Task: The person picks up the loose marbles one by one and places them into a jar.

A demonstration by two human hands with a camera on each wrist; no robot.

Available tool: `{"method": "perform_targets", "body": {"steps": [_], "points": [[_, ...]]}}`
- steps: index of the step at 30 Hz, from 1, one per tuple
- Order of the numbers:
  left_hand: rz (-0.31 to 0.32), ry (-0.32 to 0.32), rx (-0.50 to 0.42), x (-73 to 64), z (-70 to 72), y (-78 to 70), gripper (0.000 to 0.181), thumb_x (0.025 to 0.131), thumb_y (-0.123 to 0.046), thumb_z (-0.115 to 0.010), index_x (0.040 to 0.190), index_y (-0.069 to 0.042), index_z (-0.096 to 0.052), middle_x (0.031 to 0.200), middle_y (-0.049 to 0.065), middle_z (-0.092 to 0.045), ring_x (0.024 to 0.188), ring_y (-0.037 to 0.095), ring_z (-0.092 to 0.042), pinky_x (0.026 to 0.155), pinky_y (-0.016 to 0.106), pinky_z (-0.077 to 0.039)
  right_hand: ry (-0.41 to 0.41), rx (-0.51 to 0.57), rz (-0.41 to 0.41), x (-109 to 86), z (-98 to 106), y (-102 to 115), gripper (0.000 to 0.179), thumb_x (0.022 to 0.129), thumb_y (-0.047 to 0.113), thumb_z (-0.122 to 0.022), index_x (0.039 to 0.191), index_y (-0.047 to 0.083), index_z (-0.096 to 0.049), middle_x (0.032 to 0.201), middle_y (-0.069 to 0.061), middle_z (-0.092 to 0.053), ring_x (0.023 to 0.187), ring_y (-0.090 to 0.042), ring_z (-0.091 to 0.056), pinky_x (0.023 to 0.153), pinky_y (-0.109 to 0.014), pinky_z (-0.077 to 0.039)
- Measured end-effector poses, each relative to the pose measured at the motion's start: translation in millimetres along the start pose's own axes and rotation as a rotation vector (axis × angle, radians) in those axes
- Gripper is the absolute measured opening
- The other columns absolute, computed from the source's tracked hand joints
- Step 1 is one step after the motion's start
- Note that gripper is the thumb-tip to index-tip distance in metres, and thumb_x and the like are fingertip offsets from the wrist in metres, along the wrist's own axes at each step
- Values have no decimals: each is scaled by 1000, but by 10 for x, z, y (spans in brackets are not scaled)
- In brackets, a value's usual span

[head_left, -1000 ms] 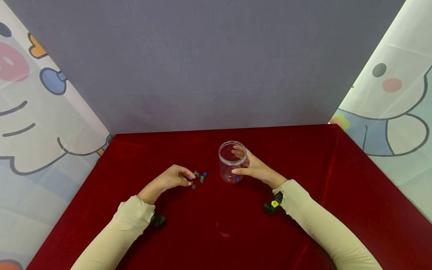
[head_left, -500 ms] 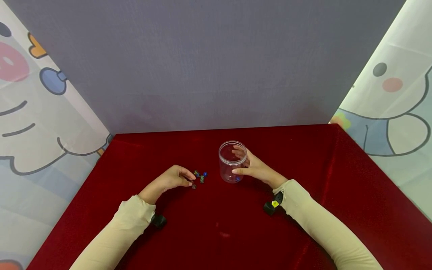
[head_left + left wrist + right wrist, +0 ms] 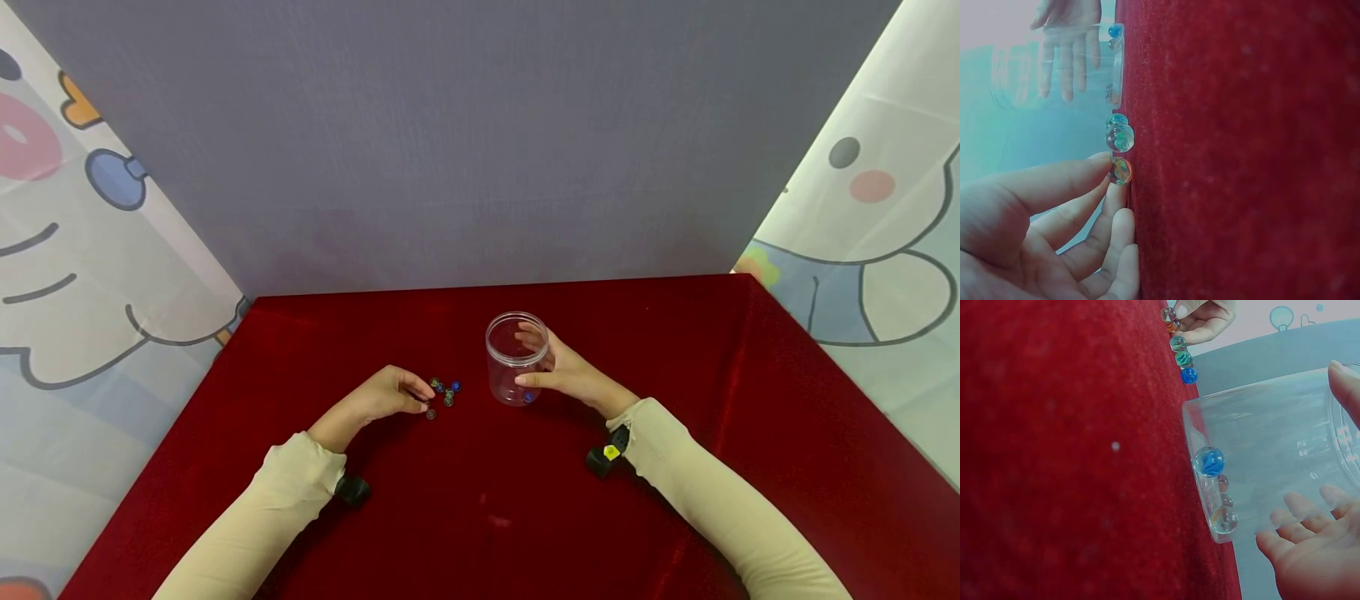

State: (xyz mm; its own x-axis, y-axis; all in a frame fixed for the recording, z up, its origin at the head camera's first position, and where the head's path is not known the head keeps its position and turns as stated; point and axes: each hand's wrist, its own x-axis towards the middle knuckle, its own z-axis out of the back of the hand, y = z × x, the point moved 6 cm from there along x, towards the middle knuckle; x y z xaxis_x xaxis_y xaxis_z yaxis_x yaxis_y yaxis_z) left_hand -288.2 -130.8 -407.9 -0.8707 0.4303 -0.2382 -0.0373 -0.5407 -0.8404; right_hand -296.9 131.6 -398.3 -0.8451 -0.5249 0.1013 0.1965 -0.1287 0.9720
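Note:
On the red cloth stands an upright clear plastic jar [image 3: 514,367], open at the top. Several glass marbles lie inside at its bottom, among them a blue one [image 3: 1210,462] and a clear one [image 3: 1224,520]. My right hand [image 3: 564,372] holds the jar from its right side, thumb in front and fingers behind. Left of the jar, my left hand [image 3: 392,393] pinches at an orange-tinted marble [image 3: 1120,170] low over the cloth, thumb tip right at it. Close to those fingertips sits a loose clear marble [image 3: 431,414]. A blue marble [image 3: 456,387] and a green marble [image 3: 448,401] lie between hand and jar.
The red cloth [image 3: 480,483] covers the table. A grey panel [image 3: 480,150] rises behind it, and sheets with cartoon prints [image 3: 862,217] stand at both sides. A black wrist camera [image 3: 352,491] sits under the left cuff.

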Motion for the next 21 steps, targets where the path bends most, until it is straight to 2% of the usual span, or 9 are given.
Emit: {"method": "perform_targets", "body": {"steps": [9, 21], "points": [[-1, 7, 4, 0, -17, -1, 18, 81, 7, -67, 98, 8, -68, 94, 13, -67, 81, 15, -60, 71, 28, -53, -1, 9, 2, -2, -2, -6, 90, 81, 21, -75, 149, 11, -16, 153, -14, -24, 141, -28, -20, 111, -53, -17], [8, 7, 36, 12, -3, 8, 17, 80, 7, -69, 97, 7, -68, 94, 12, -66, 80, 16, -62, 73, 31, -53, -4, 1, -9, 5, 1, 9, 89, 81, 19, -74, 149, 12, -16, 152, -11, -26, 141, -28, -21, 111, -53, -17]]}}
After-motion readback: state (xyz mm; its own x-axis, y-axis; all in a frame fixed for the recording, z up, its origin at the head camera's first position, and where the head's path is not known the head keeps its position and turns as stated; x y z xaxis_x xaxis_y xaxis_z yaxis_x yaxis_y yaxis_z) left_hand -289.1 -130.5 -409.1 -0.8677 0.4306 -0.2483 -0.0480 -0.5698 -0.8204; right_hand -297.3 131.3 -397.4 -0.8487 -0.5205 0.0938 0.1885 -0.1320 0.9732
